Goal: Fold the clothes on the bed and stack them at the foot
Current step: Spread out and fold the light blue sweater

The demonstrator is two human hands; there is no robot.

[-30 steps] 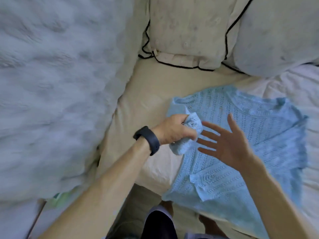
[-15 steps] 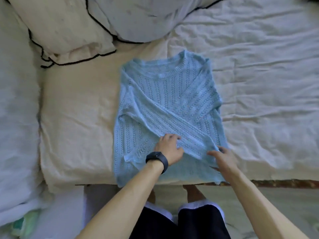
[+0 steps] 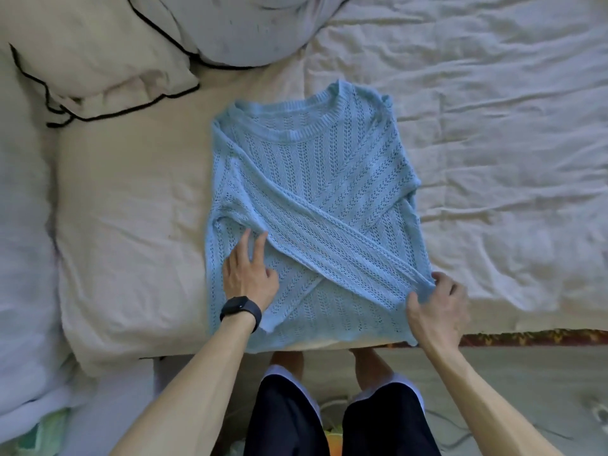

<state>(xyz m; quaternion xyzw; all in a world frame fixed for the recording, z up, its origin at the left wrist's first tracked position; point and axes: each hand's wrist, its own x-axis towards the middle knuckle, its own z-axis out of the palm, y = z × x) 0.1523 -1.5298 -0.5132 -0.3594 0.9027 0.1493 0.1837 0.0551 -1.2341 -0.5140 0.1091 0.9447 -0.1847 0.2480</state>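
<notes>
A light blue knitted sweater (image 3: pixel 309 179) lies flat on the bed (image 3: pixel 131 209), neck away from me, hem at the near edge. Both sleeves are folded across its front and cross each other. My left hand (image 3: pixel 248 274), with a black watch on the wrist, rests on the sweater's lower left with straight fingers, pressing the cloth flat. At the lower right edge my right hand (image 3: pixel 437 304) pinches the cuff of the sleeve that runs diagonally from the upper left.
Two pillows with black piping (image 3: pixel 98 60) lie at the upper left. A pale fluffy blanket (image 3: pixel 23 241) covers the left side. Crumpled white sheet (image 3: pixel 493 143) spreads to the right. My legs (image 3: pixel 329 416) stand against the bed's near edge.
My left hand has slid left and up across the sweater and flattened. My right hand has taken hold of the sleeve cuff. The view has settled over the sweater.
</notes>
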